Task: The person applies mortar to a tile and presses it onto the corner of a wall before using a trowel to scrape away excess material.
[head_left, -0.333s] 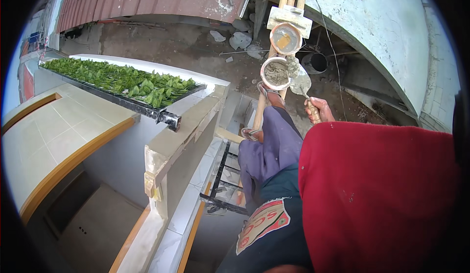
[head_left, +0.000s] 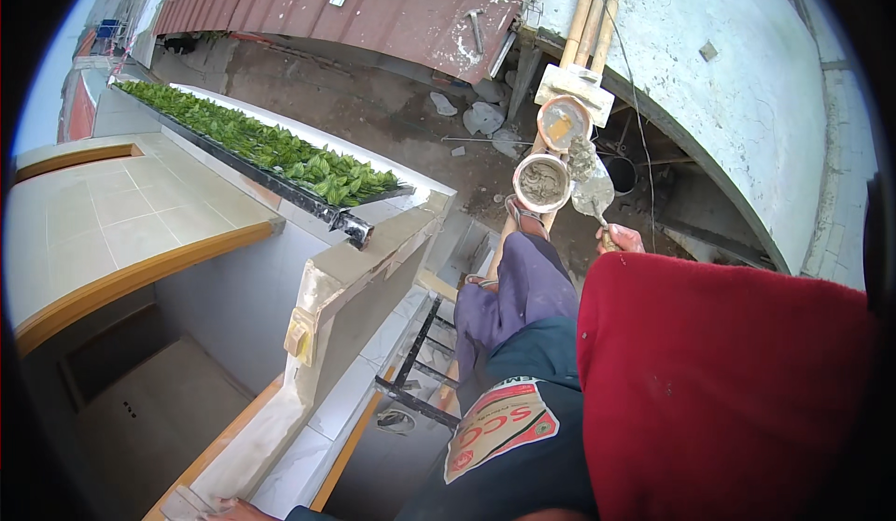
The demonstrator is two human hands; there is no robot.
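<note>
My right hand (head_left: 625, 238) is closed around the mortar-caked handle of a trowel (head_left: 594, 198). A lump of grey wet mortar (head_left: 581, 155) sits at the far end of the blade. Left of the blade is a round bucket (head_left: 516, 188) of grey mortar. Just beyond it stands a second bucket (head_left: 587, 110) with greyish water and a yellow block (head_left: 559, 128) inside. At the lower left edge, my left hand (head_left: 238, 511) touches the end of the plastered wall top (head_left: 252, 437), beside a flat greyish piece (head_left: 189, 504). Most of its fingers are cut off by the picture's edge.
Bamboo poles (head_left: 590, 17) run beneath the buckets and my feet, high above the ground. A dark metal ladder (head_left: 411, 362) stands left of my legs. Leafy green plants (head_left: 280, 147) fill a long planter. A hammer (head_left: 476, 31) lies on the red metal roof (head_left: 411, 7).
The view has shifted, so the buckets and trowel appear farther right. My left hand has come into view at the lower left. The trowel stays in my right hand with its mortar.
</note>
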